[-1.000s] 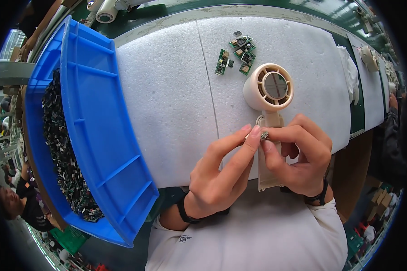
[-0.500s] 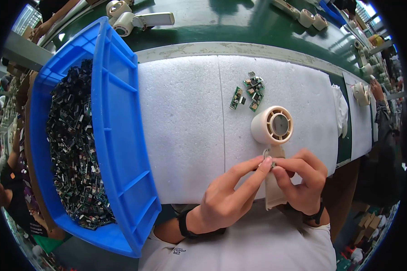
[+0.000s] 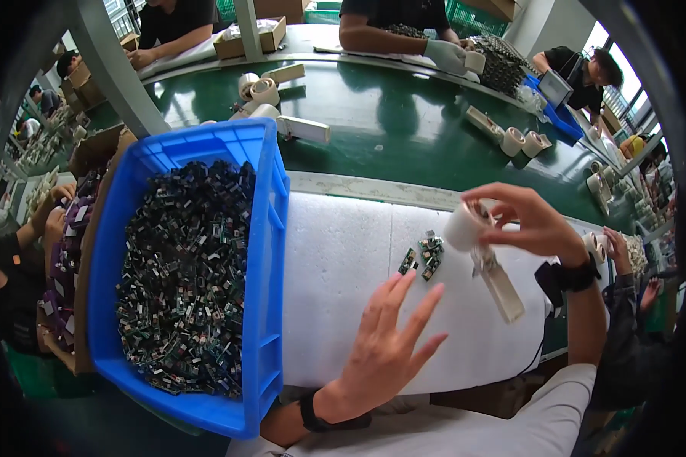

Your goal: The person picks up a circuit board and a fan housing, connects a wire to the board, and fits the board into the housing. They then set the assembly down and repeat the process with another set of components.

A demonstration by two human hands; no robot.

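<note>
My right hand (image 3: 537, 221) grips the round head of a white hair dryer-shaped body (image 3: 465, 228), lifted above the white foam sheet. Its handle (image 3: 499, 289) hangs down toward me, with a small part showing near the joint. My left hand (image 3: 381, 350) is spread over the foam with nothing in it. Just beyond its fingertips lie several small green circuit boards (image 3: 431, 255) in a loose cluster.
A blue bin (image 3: 270, 320) heaped with circuit boards (image 3: 183, 282) stands at my left. Past the foam sheet (image 3: 335, 282) runs a green conveyor belt (image 3: 381, 145) carrying similar white bodies (image 3: 514, 142). Co-workers (image 3: 400, 27) sit along its far side.
My hands have parted. The right has raised the white body off the foam and to the right, while the left has opened and drawn away from it. The view has tilted up.
</note>
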